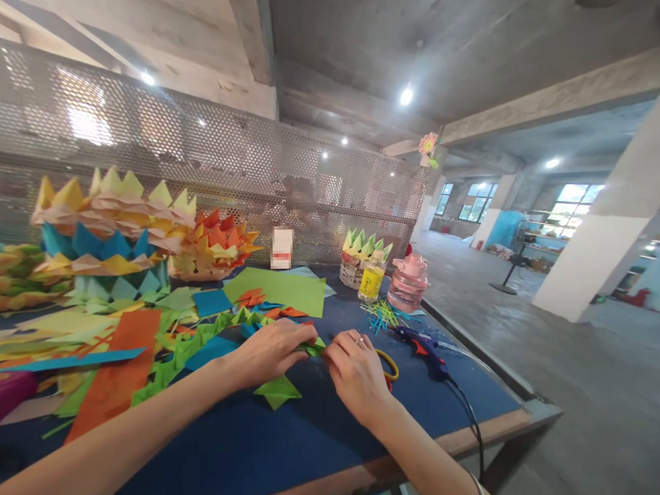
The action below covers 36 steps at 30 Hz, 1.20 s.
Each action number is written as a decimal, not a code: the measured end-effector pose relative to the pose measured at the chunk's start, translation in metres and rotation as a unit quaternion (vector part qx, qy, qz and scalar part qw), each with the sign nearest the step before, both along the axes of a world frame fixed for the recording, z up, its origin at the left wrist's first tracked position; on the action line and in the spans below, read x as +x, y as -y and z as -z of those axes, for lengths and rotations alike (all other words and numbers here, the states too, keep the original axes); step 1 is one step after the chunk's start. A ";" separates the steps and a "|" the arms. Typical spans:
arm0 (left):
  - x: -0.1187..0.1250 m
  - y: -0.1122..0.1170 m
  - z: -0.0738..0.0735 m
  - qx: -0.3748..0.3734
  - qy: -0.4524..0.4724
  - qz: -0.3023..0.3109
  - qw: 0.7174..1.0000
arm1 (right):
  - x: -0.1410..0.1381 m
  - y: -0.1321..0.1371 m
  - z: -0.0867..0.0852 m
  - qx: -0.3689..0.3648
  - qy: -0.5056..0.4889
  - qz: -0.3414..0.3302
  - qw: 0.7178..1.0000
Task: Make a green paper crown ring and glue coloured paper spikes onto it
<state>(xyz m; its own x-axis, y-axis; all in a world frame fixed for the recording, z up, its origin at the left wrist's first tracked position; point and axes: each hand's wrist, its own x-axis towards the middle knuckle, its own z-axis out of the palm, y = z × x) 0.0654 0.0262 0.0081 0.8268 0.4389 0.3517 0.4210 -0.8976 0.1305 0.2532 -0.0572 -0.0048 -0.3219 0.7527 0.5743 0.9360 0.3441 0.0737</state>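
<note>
Between my two hands is a small piece of green folded paper (315, 347), low over the dark blue tabletop. My left hand (279, 348) pinches it from the left, its fingertips partly hidden. On the other side, the closed fingers of my right hand (357, 373) grip the right end of the same paper. A second green paper piece (279, 391), with pointed folds, lies just below my left hand. Scissors with a yellow handle (389, 366) show in part behind my right hand. A chain of green folded paper (190, 343) runs along the table left of my hands.
A dark glue gun (428, 351) lies on the right, its cord hanging over the front edge. Behind stand a pink bottle (408, 282), a yellow-labelled bottle (371, 281) and a white box (281, 248). Layered paper crowns (116, 244) and an orange paper strip (118, 367) fill the left.
</note>
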 end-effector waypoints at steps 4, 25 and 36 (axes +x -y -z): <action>0.000 -0.002 -0.001 -0.009 0.003 0.014 1.000 | 0.000 0.001 -0.001 -0.006 -0.022 0.000 1.000; 0.003 -0.016 -0.009 -0.067 -0.009 -0.023 0.997 | 0.162 0.066 -0.004 -0.021 -0.096 0.315 0.944; 0.002 -0.013 -0.011 -0.064 -0.012 -0.018 0.998 | 0.173 0.059 0.002 -0.113 -0.083 0.341 0.930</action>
